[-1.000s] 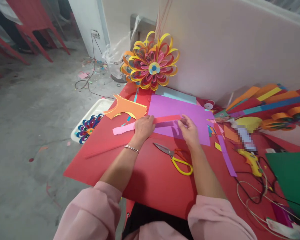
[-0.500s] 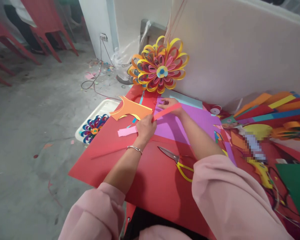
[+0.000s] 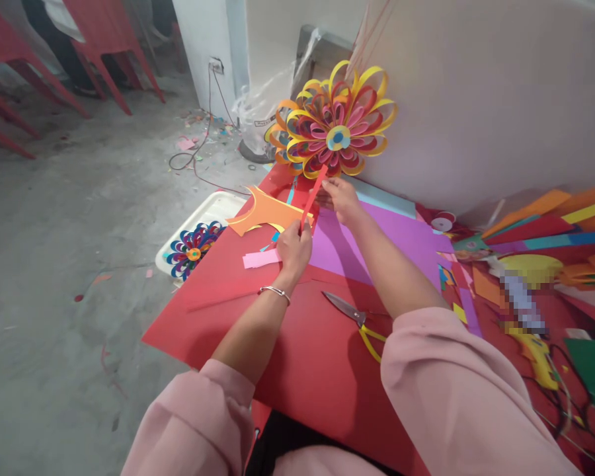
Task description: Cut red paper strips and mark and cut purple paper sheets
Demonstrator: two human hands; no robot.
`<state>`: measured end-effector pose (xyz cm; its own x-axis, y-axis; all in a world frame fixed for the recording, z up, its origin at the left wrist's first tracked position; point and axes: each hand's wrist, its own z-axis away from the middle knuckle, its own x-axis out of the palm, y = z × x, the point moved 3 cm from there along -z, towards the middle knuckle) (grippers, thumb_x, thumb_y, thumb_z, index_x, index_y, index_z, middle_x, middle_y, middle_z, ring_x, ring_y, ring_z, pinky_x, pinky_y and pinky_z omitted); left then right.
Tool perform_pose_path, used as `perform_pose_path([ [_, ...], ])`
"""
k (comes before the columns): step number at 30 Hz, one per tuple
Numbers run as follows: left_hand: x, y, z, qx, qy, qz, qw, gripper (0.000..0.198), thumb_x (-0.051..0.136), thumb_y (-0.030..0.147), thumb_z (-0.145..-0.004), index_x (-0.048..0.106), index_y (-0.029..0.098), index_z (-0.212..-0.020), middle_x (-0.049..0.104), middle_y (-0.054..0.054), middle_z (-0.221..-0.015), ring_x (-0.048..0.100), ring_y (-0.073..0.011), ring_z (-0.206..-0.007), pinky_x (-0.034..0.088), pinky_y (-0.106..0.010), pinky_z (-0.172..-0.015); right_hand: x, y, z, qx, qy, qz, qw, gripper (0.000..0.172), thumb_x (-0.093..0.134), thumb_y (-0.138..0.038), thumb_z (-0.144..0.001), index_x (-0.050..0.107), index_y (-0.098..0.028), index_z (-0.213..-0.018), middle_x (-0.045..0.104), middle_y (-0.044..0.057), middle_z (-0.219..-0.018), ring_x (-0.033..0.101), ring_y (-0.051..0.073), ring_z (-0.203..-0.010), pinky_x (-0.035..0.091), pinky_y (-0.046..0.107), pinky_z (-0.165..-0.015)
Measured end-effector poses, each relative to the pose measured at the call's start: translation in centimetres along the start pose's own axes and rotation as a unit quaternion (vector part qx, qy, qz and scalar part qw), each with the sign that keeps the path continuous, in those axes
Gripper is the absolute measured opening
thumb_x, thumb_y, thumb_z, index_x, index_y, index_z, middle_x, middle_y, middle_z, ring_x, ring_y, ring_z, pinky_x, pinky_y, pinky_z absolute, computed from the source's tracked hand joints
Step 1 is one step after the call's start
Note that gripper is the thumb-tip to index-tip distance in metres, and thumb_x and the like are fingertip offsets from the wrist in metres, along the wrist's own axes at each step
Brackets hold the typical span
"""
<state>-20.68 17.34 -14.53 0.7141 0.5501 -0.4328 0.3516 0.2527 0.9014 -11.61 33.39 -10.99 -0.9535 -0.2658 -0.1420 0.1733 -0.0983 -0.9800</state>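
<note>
A red paper strip [image 3: 313,197] slants upward from my left hand [image 3: 295,251], which is closed on its lower end. My right hand [image 3: 343,199] has its fingers bent around the strip's upper part, the fingertips partly behind it. Pink paper strips [image 3: 262,258] stick out to the left of my left hand; whether it touches them I cannot tell. Just beyond lies a cut orange sheet [image 3: 270,210] with curved edges. Yellow-handled scissors [image 3: 359,318] rest, blades slightly apart or closed, on the red sheet [image 3: 297,357] near my right forearm. Purple paper [image 3: 377,241] lies under my right hand.
A large looped paper flower [image 3: 338,137] stands against the wall at the back. A blue and purple paper flower [image 3: 193,254] sits on a white tray [image 3: 164,259] at the left. To the right are a yellow glue gun [image 3: 540,360], cords, a ribbon spool [image 3: 443,221] and coloured paper.
The red strip has swung from pointing right to pointing steeply up. My right hand has turned and shifted from the strip's far end to beside its upper part. The view has shifted slightly.
</note>
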Motion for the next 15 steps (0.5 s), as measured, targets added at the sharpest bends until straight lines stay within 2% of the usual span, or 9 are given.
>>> perform_pose_path([
  [4, 0.0, 0.0, 0.1, 0.003, 0.008, 0.031, 0.999, 0.047, 0.046, 0.039, -0.109, 0.037, 0.025, -0.064, 0.058, 0.002, -0.064, 0.053, -0.0183, -0.066, 0.029, -0.033, -0.064, 2.1, -0.8, 0.8, 0.056, -0.027, -0.092, 0.994, 0.027, 0.077, -0.042, -0.094, 0.055, -0.026, -0.097, 0.077, -0.001, -0.081, 0.076, 0.017, -0.074, 0.064, 0.032, -0.075],
  [10, -0.1, 0.0, 0.1, 0.002, 0.013, 0.052, 0.999, 0.043, 0.046, 0.038, -0.109, 0.048, 0.025, -0.068, 0.063, 0.001, -0.067, 0.06, -0.0188, -0.071, 0.035, -0.032, -0.067, 5.2, -2.4, -0.9, 0.045, -0.065, -0.178, 0.981, 0.016, 0.068, -0.034, -0.102, 0.056, -0.024, -0.097, 0.078, 0.001, -0.084, 0.079, 0.018, -0.088, 0.068, 0.035, -0.085],
  [12, -0.1, 0.1, 0.1, 0.002, 0.01, 0.047, 0.999, 0.043, 0.045, 0.037, -0.11, 0.05, 0.025, -0.068, 0.064, 0.001, -0.067, 0.061, -0.0194, -0.072, 0.036, -0.032, -0.068, 5.6, -2.3, -1.5, 0.038, -0.066, -0.133, 0.988, 0.014, 0.071, -0.031, -0.1, 0.059, -0.023, -0.099, 0.078, 0.001, -0.084, 0.079, 0.018, -0.088, 0.068, 0.036, -0.085],
  [15, -0.2, 0.1, 0.1, -0.007, 0.005, 0.026, 1.0, 0.044, 0.046, 0.038, -0.11, 0.05, 0.025, -0.068, 0.064, 0.0, -0.067, 0.06, -0.0198, -0.072, 0.035, -0.031, -0.067, 5.2, -1.3, -1.6, 0.048, -0.035, 0.005, 0.998, 0.013, 0.077, -0.02, -0.09, 0.064, -0.021, -0.092, 0.075, 0.001, -0.074, 0.077, 0.018, -0.077, 0.067, 0.034, -0.08],
])
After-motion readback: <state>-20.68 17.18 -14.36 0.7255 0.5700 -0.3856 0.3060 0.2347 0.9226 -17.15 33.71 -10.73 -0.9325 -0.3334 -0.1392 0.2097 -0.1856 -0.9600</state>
